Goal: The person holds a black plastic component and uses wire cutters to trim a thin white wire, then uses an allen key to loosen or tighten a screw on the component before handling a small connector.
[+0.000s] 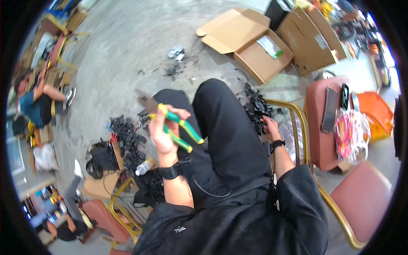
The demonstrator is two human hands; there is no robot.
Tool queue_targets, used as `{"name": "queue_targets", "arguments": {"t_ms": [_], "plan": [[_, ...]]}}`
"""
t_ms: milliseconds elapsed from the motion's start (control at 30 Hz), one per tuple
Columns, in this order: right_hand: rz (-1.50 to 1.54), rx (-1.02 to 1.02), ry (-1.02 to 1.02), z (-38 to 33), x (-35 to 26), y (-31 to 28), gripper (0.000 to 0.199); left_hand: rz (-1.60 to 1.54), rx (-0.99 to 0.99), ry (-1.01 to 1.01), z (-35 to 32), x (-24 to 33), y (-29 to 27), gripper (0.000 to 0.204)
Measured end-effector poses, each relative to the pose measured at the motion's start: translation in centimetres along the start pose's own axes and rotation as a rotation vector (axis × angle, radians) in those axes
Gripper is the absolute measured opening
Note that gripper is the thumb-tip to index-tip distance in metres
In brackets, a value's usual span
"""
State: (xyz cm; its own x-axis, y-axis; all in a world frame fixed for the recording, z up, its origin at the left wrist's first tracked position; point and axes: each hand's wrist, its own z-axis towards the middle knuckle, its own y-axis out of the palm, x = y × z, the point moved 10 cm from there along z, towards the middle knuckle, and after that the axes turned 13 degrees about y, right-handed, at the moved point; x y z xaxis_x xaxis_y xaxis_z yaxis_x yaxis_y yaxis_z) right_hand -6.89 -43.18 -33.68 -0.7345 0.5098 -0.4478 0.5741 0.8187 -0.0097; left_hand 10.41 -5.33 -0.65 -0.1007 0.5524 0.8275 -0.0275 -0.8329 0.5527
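My left hand (163, 129) is raised over my lap and grips a pair of pliers (172, 123) with green and yellow handles, jaws pointing up and left. My right hand (270, 126) reaches down beside my right thigh into a heap of black cables and adapters (255, 106) on the seat of a gold-framed chair (297, 114); its fingers rest on the tangle, and whether they grip a piece I cannot tell. Black trousers cover my crossed legs between both hands.
A second pile of black cables (125, 140) and a plastic bottle (144, 166) lie on the floor at left. Open cardboard boxes (255, 46) sit ahead. Pink-cushioned chairs (361, 199) stand at right, one holding bags. Another person (38, 102) sits far left.
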Motion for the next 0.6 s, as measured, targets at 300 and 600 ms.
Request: {"name": "queue_targets", "arguments": {"t_ms": [300, 600], "plan": [[-0.074, -0.203, -0.328, -11.7, -9.7, 9.4, 0.024, 0.037, -0.079, -0.116, -0.9, -0.4, 0.8, 0.025], [-0.35, -0.731, -0.496, -28.8, -12.0, 25.8, 0.038, -0.062, -0.189, -0.084, -1.7, 1.0, 0.9, 0.034]]}}
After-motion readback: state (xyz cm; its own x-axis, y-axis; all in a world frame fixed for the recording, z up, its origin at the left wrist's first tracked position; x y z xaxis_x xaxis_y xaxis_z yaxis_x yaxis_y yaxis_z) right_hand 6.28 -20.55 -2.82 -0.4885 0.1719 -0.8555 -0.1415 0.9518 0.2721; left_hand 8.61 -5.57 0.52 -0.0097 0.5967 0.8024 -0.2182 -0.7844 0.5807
